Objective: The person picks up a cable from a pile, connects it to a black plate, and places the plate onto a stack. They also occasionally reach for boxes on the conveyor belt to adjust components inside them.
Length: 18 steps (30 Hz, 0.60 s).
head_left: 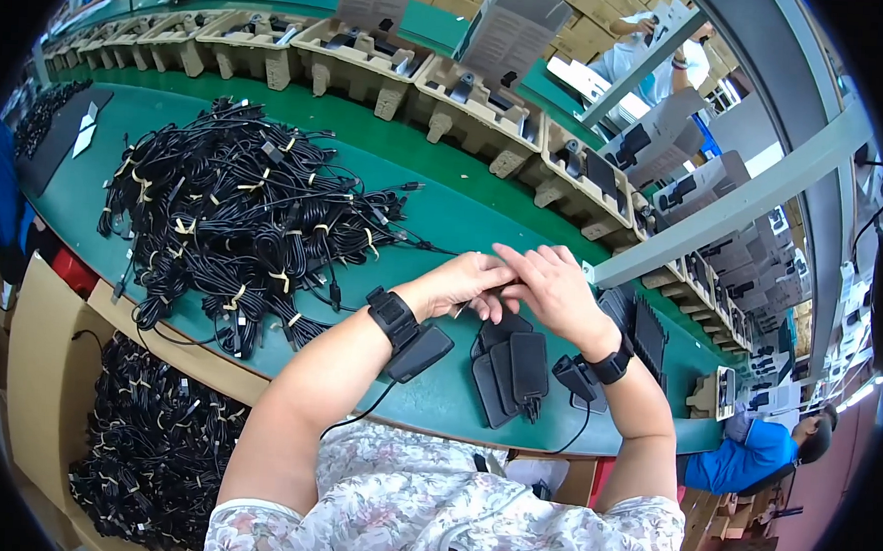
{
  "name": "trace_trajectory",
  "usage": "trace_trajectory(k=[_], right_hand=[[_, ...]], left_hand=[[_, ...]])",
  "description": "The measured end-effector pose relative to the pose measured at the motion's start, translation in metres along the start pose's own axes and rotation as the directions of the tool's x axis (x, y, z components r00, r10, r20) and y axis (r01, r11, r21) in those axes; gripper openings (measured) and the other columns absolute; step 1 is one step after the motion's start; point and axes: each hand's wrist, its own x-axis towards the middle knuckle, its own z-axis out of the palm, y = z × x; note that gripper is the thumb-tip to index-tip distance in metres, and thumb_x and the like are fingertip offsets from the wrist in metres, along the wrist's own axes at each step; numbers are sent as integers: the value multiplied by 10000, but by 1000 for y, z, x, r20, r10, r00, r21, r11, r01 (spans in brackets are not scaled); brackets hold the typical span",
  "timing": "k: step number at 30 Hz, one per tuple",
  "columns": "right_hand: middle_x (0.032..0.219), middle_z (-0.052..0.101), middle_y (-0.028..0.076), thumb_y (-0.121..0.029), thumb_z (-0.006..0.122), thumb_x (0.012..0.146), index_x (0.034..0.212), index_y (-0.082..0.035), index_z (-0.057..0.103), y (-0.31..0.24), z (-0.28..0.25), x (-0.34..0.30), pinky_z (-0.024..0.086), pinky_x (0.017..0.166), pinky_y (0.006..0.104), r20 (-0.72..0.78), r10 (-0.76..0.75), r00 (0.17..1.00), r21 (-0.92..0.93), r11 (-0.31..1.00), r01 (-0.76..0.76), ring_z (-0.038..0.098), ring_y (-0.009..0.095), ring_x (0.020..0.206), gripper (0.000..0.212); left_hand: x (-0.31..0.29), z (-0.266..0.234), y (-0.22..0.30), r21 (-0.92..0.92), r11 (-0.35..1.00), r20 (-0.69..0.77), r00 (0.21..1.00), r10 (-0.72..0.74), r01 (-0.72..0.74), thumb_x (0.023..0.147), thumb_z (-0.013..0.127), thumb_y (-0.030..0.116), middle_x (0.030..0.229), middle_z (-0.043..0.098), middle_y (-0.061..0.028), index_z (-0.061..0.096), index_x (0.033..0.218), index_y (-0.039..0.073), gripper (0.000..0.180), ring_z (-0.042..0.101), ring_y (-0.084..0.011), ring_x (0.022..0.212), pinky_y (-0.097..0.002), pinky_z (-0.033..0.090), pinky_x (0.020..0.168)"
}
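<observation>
My left hand point(469, 285) and my right hand point(561, 298) meet above the green table. The left fingers are curled in a pinch. Across them lie the bent fingers of the right hand; a small dark thing between the hands is mostly hidden. Left of them rises a large tangled heap of black cables point(237, 217), bundled with pale yellow ties. One cable point(433, 247) stretches from this heap toward my left hand. Just below my hands, several flat black rectangular pieces with rounded corners point(528, 366) lie overlapping on the table.
Black wrist straps with wired boxes point(423, 354) are on both wrists. Moulded cardboard trays point(478, 110) line the far side, past a slanting grey metal post point(730, 209). A carton of cables point(158, 450) stands lower left. Black ribbed pieces point(648, 334) lie right. Co-workers point(749, 456) are nearby.
</observation>
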Motion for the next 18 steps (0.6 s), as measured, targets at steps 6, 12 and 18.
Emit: trace_trajectory(k=[6,12,18], right_hand=[[757,537,74,-167,630,747,1092,-69,546,18,9,-5,440,632,379,12,105,994,42,993,-106,552,261,700,369],[732,518,87,-101,635,731,1039,-87,585,39,-12,23,447,590,359,-35,108,994,-70,991,-110,551,266,692,312],[757,538,95,-129,589,785,977,-108,638,126,-47,58,459,632,381,-182,279,943,-388,861,-330,568,282,745,200]], left_hand=[[6,-7,-3,-14,984,-198,965,173,-179,919,489,341,735,608,-96,428,957,34,315,555,-115,481,-188,400,387],[8,-5,0,-40,962,-298,922,248,-272,913,496,353,796,590,-89,402,1040,40,350,556,-113,526,-186,401,423],[15,-6,-12,72,978,-420,883,207,-195,909,502,363,837,565,-79,388,1073,35,385,548,-101,577,-190,399,450]])
